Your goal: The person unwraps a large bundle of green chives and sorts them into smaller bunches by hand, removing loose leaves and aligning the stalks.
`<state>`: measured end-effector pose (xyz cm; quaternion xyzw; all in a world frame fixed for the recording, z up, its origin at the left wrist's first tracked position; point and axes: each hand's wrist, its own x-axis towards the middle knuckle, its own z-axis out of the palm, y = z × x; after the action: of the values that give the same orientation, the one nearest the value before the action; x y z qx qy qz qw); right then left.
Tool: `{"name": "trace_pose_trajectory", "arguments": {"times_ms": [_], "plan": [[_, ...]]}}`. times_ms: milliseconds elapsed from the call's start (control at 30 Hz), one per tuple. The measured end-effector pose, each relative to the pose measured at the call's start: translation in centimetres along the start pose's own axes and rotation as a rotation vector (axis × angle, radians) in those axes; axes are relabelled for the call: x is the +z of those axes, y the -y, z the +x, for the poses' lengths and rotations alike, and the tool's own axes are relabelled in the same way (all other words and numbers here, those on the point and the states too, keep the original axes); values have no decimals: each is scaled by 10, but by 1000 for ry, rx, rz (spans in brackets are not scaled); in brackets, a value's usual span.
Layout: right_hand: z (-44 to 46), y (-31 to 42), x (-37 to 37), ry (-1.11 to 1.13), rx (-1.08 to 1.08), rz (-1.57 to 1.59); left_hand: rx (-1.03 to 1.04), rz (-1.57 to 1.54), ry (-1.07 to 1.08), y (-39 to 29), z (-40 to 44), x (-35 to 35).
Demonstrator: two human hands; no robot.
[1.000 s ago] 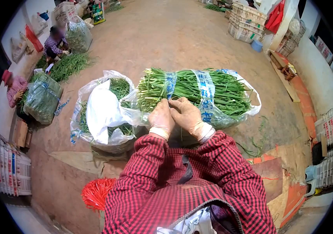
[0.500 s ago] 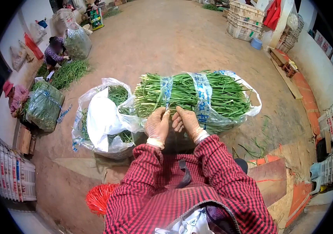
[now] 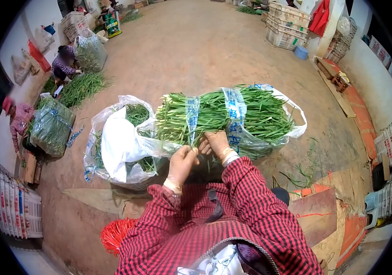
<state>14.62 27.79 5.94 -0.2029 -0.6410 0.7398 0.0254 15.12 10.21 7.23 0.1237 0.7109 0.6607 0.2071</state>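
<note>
A big bundle of green stalks [image 3: 212, 114] lies crosswise in front of me, pale ends to the left, in a clear plastic bag [image 3: 300, 120]. Two clear straps with blue print go round it. My left hand [image 3: 182, 165], gloved, pinches the lower end of the left strap [image 3: 192, 114] at the bundle's near edge. Close beside it, my right hand [image 3: 216, 144] has its fingers bent against the near side of the bundle; what its fingertips hold is hidden. Left of the bundle stands an open bag of greens [image 3: 136, 114] with a white plastic sheet [image 3: 119, 142] over it.
Two people [image 3: 65, 63] [image 3: 20, 117] work at the left beside wrapped bales [image 3: 52, 126] and loose greens [image 3: 82, 88]. Red strings [image 3: 115, 236] lie near my left side. Stacked crates [image 3: 287, 25] and a blue bucket [image 3: 301, 52] stand at the back right.
Both hands have come down and nearer me at the left strap, pulling its end toward me. My right hand has moved in against the bundle. The bundle's left end sits slightly lower in view.
</note>
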Motion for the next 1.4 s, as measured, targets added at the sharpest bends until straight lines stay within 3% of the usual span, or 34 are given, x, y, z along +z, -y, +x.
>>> {"name": "trace_pose_trajectory", "arguments": {"times_ms": [33,100,133,200,333,400,433,500,567,600,667,733,833,900,967,1033,1100,1167,1233,1267,1300,1333,1367,1400], "plan": [[-4,0,2,5,9,-20,80,20,-15,6,-3,4],[0,-3,3,29,37,-9,426,574,-245,14,-1,4],[1,-4,2,6,15,-3,428,574,-245,16,0,4],[3,-5,0,-10,-25,5,648,540,-269,16,2,7],[6,-2,-1,-32,59,2,693,492,-326,25,-1,12],[7,-2,-1,-12,86,3,31,-302,-10,24,-19,9],[8,0,-2,3,102,3,-47,-831,205,11,-43,8],[4,9,1,-26,7,19,-249,-1019,534,16,-88,17],[8,9,4,-30,-43,96,-83,-221,342,22,-107,26],[4,11,4,22,-13,144,85,-59,234,23,-101,12],[-1,9,1,61,-46,134,22,-145,50,-1,-85,-18],[-7,-1,-5,131,-86,130,236,-127,-24,-16,-64,-49],[-9,-9,-14,166,-37,40,770,519,-390,-65,-33,-74],[-17,-3,-13,178,-45,11,856,819,-508,-92,-16,-81],[-28,4,-14,204,43,-89,870,910,-422,-115,-6,-66],[-37,4,-17,210,70,-86,739,994,-193,-116,9,-43],[-52,13,-19,288,-68,-147,693,1224,-104,-95,34,-23],[-68,30,-31,83,-117,-262,723,1316,-41,-82,52,-20],[-72,40,-59,-104,-235,-154,789,1177,-60,-80,67,-32],[-72,47,-72,-196,-297,-171,929,1035,-170,-80,75,-42],[-71,51,-85,-289,-357,-188,805,1003,-250,-94,71,-52],[-69,53,-97,-322,-342,-185,805,955,-380,-99,79,-66],[-58,41,-114,-372,-458,-409,814,809,-472,-97,93,-84],[-57,41,-117,-352,-422,-456,831,875,-554,-101,99,-100]]}}
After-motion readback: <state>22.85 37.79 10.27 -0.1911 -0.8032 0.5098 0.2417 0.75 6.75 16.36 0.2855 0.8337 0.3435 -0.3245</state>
